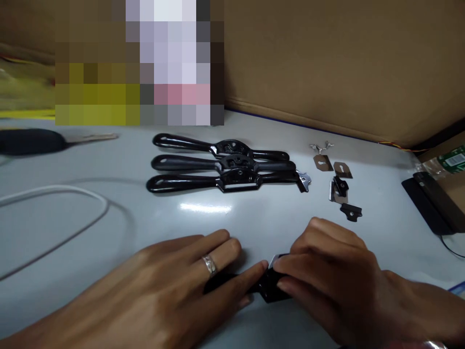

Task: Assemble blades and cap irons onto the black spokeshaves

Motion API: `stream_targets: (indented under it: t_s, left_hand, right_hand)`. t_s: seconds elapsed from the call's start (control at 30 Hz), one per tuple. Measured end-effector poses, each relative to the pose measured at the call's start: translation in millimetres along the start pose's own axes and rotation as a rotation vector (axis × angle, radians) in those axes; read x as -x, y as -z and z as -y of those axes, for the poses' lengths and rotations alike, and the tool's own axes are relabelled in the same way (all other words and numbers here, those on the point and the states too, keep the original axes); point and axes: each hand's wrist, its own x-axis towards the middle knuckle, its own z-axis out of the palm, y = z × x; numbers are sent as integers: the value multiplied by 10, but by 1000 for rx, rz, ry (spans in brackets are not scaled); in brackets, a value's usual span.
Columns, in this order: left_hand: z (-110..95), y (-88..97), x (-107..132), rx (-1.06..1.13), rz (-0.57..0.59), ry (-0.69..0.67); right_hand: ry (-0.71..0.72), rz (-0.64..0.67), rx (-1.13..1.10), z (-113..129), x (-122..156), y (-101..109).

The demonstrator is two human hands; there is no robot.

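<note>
A black spokeshave body [269, 286] lies on the white table [254, 218] at the near edge, mostly hidden under my hands. My left hand [174, 286], with a ring on one finger, lies over its left handle, fingers curled onto it. My right hand [334, 276] grips its middle, fingertips pressed on a small metal part there. Beyond my hands, three more black spokeshaves [225, 167] lie side by side.
Small blades, clamp plates and a wing nut [339, 179] lie scattered at the right. A white cable [69, 213] loops at the left. A black-handled tool [39, 141] lies far left. A cardboard wall [345, 68] stands behind. A black device [434, 201] sits at the right edge.
</note>
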Motion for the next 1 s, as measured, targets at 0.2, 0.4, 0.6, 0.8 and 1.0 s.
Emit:
stream_targets:
  t_s: [0.2, 0.4, 0.6, 0.8, 1.0]
  left_hand:
    - [-44, 10, -3, 25, 13, 61]
    - [-27, 7, -32, 4, 5, -17]
    - [-13, 38, -19, 18, 21, 22]
    - [-45, 33, 51, -6, 24, 30]
    - [-17, 28, 111, -49, 40, 13]
  right_hand:
    - [-170, 26, -162, -25, -35, -15]
    - [-14, 94, 105, -4, 34, 101]
    - [71, 87, 161, -19, 78, 55]
    - [110, 95, 131, -20, 69, 43]
    - [107, 95, 184, -21, 115, 21]
